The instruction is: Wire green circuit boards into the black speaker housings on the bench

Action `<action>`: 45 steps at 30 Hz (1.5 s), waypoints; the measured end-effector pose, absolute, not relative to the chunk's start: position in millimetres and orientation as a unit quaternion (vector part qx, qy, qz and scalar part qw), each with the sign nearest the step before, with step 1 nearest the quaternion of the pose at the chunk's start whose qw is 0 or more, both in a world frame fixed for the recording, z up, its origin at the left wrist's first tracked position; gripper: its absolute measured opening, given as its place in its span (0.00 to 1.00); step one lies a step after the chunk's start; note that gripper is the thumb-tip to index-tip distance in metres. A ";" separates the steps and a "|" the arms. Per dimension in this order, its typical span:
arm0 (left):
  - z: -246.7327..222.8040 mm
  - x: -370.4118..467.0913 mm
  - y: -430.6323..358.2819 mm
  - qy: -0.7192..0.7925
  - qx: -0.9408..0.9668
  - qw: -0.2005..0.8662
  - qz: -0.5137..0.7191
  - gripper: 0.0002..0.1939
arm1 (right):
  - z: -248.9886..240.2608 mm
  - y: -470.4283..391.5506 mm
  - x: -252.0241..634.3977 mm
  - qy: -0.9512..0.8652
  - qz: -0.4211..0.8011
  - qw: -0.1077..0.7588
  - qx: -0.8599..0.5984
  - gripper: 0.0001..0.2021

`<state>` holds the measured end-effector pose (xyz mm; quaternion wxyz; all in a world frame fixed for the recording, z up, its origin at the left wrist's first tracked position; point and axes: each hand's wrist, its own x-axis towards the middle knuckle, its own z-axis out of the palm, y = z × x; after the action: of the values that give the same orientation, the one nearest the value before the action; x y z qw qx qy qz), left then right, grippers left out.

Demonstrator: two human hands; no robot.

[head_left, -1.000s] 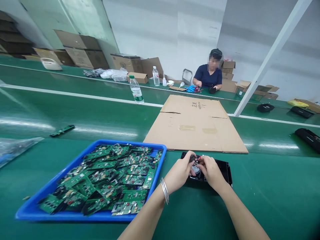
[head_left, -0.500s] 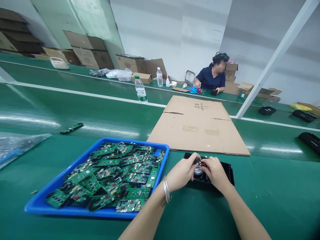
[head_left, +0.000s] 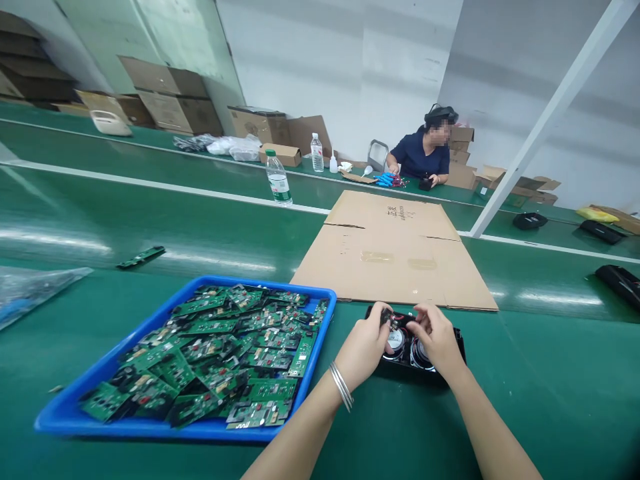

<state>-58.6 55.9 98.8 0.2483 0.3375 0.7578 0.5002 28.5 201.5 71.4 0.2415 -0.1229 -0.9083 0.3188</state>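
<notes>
Left hand (head_left: 367, 347) and right hand (head_left: 437, 340) both grip the black speaker housing (head_left: 417, 347) on the green tabletop (head_left: 525, 393), at 3 o'clock of the blue tray (head_left: 65, 420) of circuit boards (head_left: 225, 353).

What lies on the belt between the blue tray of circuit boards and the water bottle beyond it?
Bare green belt only, in the head view, between blue tray and water bottle.

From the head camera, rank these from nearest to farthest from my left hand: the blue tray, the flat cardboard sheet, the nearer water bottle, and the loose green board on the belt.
From the left hand:
1. Blue tray, just to its left.
2. Cardboard sheet, ahead, slightly right.
3. Water bottle, farther ahead, on the left.
4. Loose green board, far left on the belt.
</notes>
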 end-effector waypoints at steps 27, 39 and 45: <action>94.1 -59.8 56.8 0.771 0.310 0.286 0.477 0.03 | 68.9 178.4 28.2 -0.949 0.216 0.225 -0.051 0.07; 94.9 -51.2 61.0 0.797 0.332 0.255 0.434 0.03 | 61.7 170.0 29.8 -0.957 0.019 0.289 -0.010 0.11; 95.2 -51.0 60.7 0.795 0.345 0.250 0.431 0.03 | 58.3 170.1 29.6 -0.960 0.087 0.266 -0.032 0.08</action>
<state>-51.0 60.7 95.2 0.2505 0.3448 0.7953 0.4312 29.6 170.1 58.3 0.2659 -0.0315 -0.9595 0.0870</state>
